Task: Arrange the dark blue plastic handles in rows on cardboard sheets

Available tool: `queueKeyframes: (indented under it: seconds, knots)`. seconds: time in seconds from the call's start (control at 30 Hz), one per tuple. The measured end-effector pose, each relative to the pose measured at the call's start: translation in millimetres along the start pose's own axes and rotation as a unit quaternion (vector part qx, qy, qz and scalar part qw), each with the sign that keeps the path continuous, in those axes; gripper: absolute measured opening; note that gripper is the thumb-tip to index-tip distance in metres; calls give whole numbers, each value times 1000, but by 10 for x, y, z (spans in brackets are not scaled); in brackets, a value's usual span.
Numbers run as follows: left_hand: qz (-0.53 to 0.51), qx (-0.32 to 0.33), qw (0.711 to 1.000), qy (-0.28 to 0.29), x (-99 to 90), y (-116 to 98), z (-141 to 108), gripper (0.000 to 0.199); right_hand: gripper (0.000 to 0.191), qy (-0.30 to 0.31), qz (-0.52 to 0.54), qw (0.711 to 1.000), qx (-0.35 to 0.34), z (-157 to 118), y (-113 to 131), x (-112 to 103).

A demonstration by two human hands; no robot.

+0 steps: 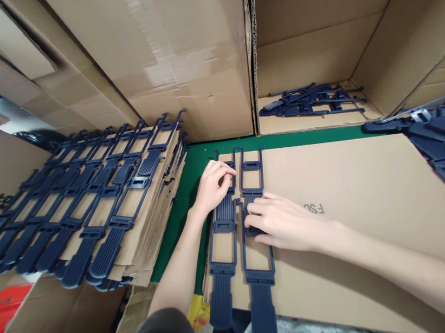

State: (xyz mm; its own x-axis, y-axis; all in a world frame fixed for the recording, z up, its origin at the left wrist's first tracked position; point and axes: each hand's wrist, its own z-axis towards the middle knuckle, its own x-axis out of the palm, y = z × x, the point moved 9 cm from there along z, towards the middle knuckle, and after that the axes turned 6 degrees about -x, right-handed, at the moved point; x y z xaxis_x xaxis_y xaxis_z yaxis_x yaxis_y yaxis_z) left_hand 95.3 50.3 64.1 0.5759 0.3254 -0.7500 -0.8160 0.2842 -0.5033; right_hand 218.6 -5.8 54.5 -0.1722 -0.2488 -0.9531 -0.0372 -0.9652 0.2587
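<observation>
Two dark blue ribbed plastic frames (236,241) are pressed flat on a brown cardboard sheet (353,198); the left hand (215,186) pinches one frame; the right hand (283,221) lies open-fingered on the other.

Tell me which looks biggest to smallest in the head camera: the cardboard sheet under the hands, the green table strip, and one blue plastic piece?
1. Cardboard sheet, clearly the largest.
2. Green table strip, though the cardboard hides most of it.
3. Blue plastic piece under the right hand, smallest.

The left hand rests on a matching piece, which looks the same size.
</observation>
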Motion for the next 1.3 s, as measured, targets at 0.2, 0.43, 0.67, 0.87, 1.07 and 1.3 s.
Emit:
queueKeyframes:
  seconds: [0.2, 0.43, 0.67, 0.87, 1.07, 1.3]
  knots:
    - [53, 25, 998, 32, 57, -62, -13, 24, 14, -12, -18, 1000, 14, 2, -22, -6]
    - [101, 42, 993, 44, 65, -211, -18, 24, 25, -33, -2, 999, 26, -19, -194, -211]
    - [87, 87, 980, 158, 311, -527, -105, 33, 27, -161, -20, 948, 275, -846, -1496, -1143]
    - [117, 77, 966, 217, 515, -508, -172, 56, 44, -58, -163, 792, 586, -2385, -2644, -1154]
    - [138, 74, 963, 221, 542, -481, -178, 58, 58, -30, -137, 723, 677, -2946, -2815, -938]
    - [130, 70, 965, 217, 524, -485, -168, 55, 67, -65, -121, 684, 716, -3257, -2899, -977]
